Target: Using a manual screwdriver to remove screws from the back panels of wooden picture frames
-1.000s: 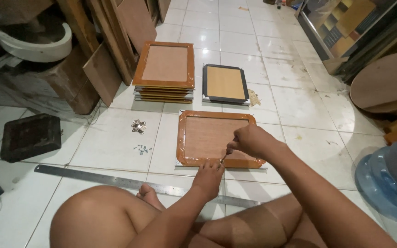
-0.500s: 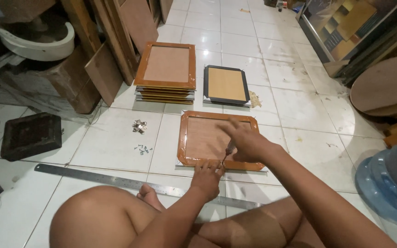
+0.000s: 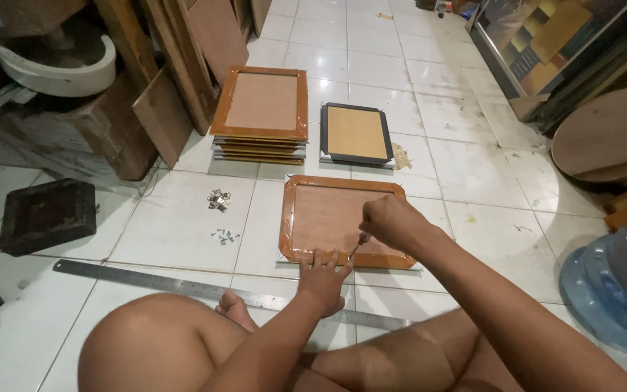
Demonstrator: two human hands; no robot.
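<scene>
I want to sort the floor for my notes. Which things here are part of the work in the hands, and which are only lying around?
In use:
- orange frame, face down
- left hand pressing its near edge
- right hand gripping a small tool

Lying about:
- stack of frames
- black frame
- steel ruler
- small metal clips
- blue water jug

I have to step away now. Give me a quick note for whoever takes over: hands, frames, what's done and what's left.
Left hand presses flat on the near edge of the frame lying back-up on the floor.
Right hand grips a small tool, tip at the backing board near that edge.
Stack of frames and a black frame lie beyond.
Small metal pieces sit left; ruler nearest.
Fastening unfinished.
</scene>
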